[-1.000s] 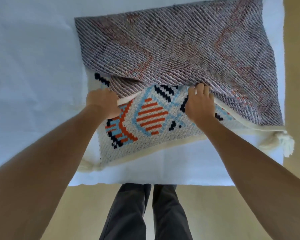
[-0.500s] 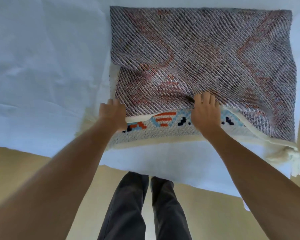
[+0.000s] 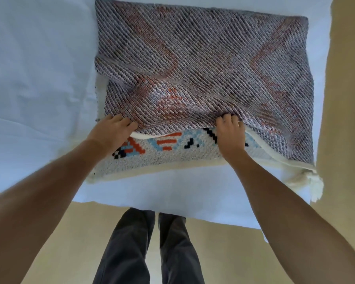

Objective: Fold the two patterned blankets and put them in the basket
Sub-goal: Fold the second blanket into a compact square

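Observation:
One patterned blanket (image 3: 203, 64) lies folded over on the white-covered surface (image 3: 39, 68), its grey-purple back side up. A strip of its front (image 3: 168, 152), cream with orange, blue and black motifs, shows along the near edge. My left hand (image 3: 111, 132) grips the folded layer's cream hem at its near left. My right hand (image 3: 231, 134) pinches the same hem further right, bunching the cloth. A cream tassel (image 3: 314, 185) hangs at the near right corner. No second blanket or basket is in view.
The white surface ends in a near edge (image 3: 172, 210) and a right edge (image 3: 326, 58), with tan floor (image 3: 346, 119) beyond. My dark trouser legs (image 3: 152, 249) stand just below the near edge.
Both hands have drawn the folded top layer toward me, covering most of the coloured front. The view shifted, and the fold slipped back slightly in the last half second.

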